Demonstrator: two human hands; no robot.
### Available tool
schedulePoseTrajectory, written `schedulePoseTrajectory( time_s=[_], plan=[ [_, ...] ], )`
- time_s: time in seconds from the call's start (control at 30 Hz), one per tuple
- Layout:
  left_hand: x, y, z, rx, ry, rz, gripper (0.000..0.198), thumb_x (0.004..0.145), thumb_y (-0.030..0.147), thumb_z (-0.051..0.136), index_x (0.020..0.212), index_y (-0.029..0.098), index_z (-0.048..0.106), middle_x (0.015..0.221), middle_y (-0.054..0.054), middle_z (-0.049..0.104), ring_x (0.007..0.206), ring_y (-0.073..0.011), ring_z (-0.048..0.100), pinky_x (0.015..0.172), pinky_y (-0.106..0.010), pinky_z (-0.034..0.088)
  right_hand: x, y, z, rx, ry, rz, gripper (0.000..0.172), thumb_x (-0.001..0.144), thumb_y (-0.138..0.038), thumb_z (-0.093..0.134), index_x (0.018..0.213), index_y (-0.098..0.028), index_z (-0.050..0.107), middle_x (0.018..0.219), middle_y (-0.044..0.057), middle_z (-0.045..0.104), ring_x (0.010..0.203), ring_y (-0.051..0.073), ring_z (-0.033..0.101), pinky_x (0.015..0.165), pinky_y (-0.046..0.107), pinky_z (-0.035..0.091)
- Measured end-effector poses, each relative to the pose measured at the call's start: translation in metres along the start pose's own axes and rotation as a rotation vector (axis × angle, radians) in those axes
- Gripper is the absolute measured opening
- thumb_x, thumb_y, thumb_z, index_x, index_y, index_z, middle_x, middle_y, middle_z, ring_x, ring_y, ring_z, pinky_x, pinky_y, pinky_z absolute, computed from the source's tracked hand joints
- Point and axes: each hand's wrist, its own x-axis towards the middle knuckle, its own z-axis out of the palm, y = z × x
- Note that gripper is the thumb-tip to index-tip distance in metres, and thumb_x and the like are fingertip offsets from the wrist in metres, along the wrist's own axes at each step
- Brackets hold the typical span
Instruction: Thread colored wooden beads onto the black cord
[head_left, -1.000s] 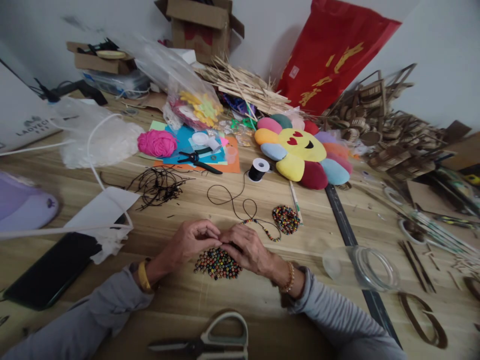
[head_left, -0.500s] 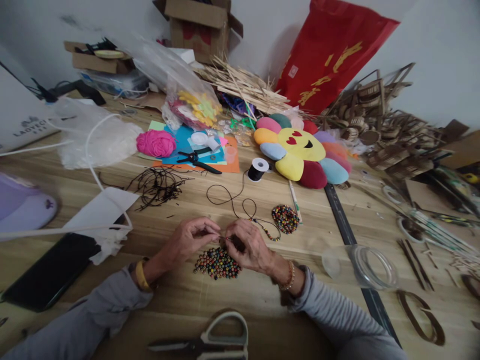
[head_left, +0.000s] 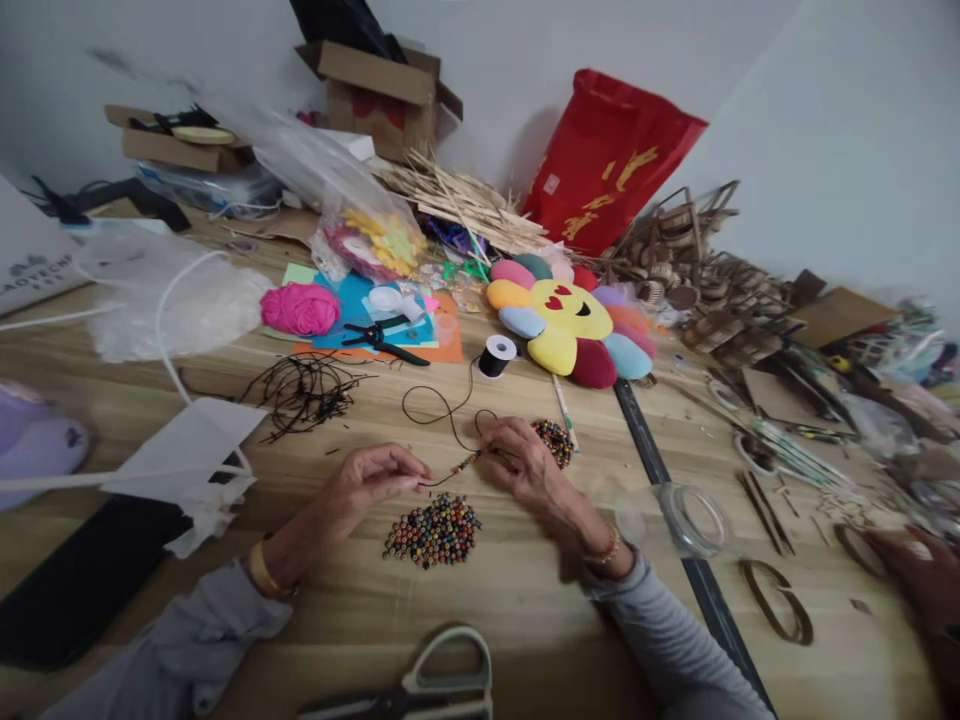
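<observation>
Between thumb and fingers, my left hand (head_left: 375, 478) pinches the end of a thin black cord. The cord runs across to my right hand (head_left: 529, 465), whose fingers are closed on it. Several small coloured beads (head_left: 466, 463) sit on the stretch between the hands. Just below lies a loose pile of multicoloured wooden beads (head_left: 435, 530). Beyond my right hand is a coil of strung beads (head_left: 553, 440), partly hidden by the fingers. Farther back stands a white spool (head_left: 496, 356) of black cord, from which a loop trails toward my right hand.
Scissors (head_left: 450, 665) lie at the front edge. Tangled black cord (head_left: 307, 393), pliers (head_left: 382, 338) and pink yarn (head_left: 300, 308) are behind to the left. A flower cushion (head_left: 570, 318) is at the back. Another person's hand (head_left: 915, 565) shows at right, near a clear plastic container (head_left: 694, 520).
My hands have drawn apart, my right hand moving away to the right along the cord. Threaded beads now show between them. The view has shifted, and another person's hand appears at the right edge.
</observation>
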Motion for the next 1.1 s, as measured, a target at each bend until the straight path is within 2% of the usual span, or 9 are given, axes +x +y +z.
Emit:
schedulePoseTrajectory(
  time_s=[0.13,0.27,0.4,0.53,0.67,0.8,0.87,0.97,1.1],
  plan=[
    [0.001,0.000,-0.003,-0.124,-0.001,0.008,0.006,0.071,0.019,0.077,0.076,0.017,0.074,0.100,-0.007,0.078,0.096,-0.0213,0.070,0.083,-0.028,0.055,-0.012,0.011,-0.022,-0.097,0.071,0.090,0.016,0.090,-0.016,0.055,0.105,-0.021,0.057,0.104,0.008,0.059,0.096,0.021,0.058,0.085,0.036,0.049],
    [0.001,0.003,-0.006,-0.325,-0.080,-0.023,0.010,0.073,0.022,0.079,0.081,0.018,0.074,0.099,-0.010,0.079,0.101,-0.0227,0.071,0.086,-0.029,0.055,-0.026,0.018,-0.034,-0.171,0.004,0.174,0.008,0.092,-0.017,0.053,0.097,-0.021,0.057,0.093,0.006,0.060,0.084,0.019,0.059,0.074,0.032,0.049],
    [0.000,0.005,-0.008,-0.479,-0.127,-0.035,0.011,0.071,0.022,0.081,0.080,0.019,0.075,0.080,-0.004,0.079,0.083,-0.0196,0.075,0.074,-0.025,0.058,-0.036,0.013,-0.033,-0.220,-0.070,0.239,0.008,0.092,-0.019,0.056,0.099,-0.021,0.057,0.097,0.006,0.062,0.084,0.018,0.060,0.073,0.031,0.050],
    [-0.001,0.006,-0.006,-0.437,-0.098,-0.055,0.013,0.068,0.021,0.083,0.078,0.017,0.074,0.069,0.000,0.072,0.062,-0.0131,0.068,0.057,-0.020,0.054,-0.041,0.006,-0.018,-0.324,-0.103,0.248,0.008,0.093,-0.022,0.055,0.101,-0.020,0.057,0.098,0.007,0.062,0.085,0.020,0.061,0.073,0.031,0.051],
    [-0.001,0.005,-0.003,-0.172,-0.048,-0.039,0.012,0.068,0.023,0.077,0.077,0.015,0.072,0.068,0.000,0.067,0.054,-0.0101,0.058,0.051,-0.020,0.046,-0.044,0.003,-0.003,-0.396,-0.015,0.233,0.008,0.095,-0.019,0.051,0.100,-0.020,0.056,0.101,0.009,0.061,0.085,0.020,0.061,0.075,0.032,0.051],
    [0.002,-0.001,-0.005,0.329,-0.036,0.030,0.012,0.074,0.023,0.062,0.074,0.016,0.071,0.064,0.001,0.064,0.056,-0.0116,0.054,0.053,-0.021,0.042,-0.042,0.003,0.002,-0.389,0.020,0.203,0.009,0.091,-0.012,0.051,0.092,-0.020,0.056,0.092,0.007,0.062,0.074,0.017,0.060,0.067,0.028,0.047],
    [0.003,-0.006,-0.007,0.540,-0.031,0.117,0.017,0.075,0.023,0.055,0.072,0.017,0.071,0.067,-0.001,0.067,0.060,-0.0139,0.056,0.056,-0.023,0.044,-0.038,0.004,0.003,-0.351,0.020,0.241,0.012,0.089,-0.009,0.050,0.086,-0.019,0.056,0.083,0.005,0.062,0.065,0.015,0.056,0.061,0.025,0.044],
    [0.005,-0.010,-0.006,0.758,-0.007,0.218,0.020,0.077,0.020,0.050,0.074,0.017,0.070,0.075,-0.004,0.072,0.072,-0.0184,0.064,0.069,-0.027,0.049,-0.032,0.009,0.004,-0.313,0.042,0.274,0.013,0.085,-0.007,0.049,0.083,-0.018,0.055,0.074,0.001,0.060,0.060,0.013,0.054,0.058,0.023,0.042],
    [0.003,-0.012,0.000,0.974,0.011,0.192,0.024,0.084,0.020,0.050,0.096,0.016,0.070,0.085,-0.008,0.075,0.074,-0.0219,0.067,0.071,-0.030,0.050,-0.024,0.011,0.000,-0.192,0.122,0.239,0.014,0.080,-0.006,0.051,0.085,-0.017,0.057,0.077,0.002,0.061,0.065,0.014,0.057,0.060,0.024,0.044]
  ],
)
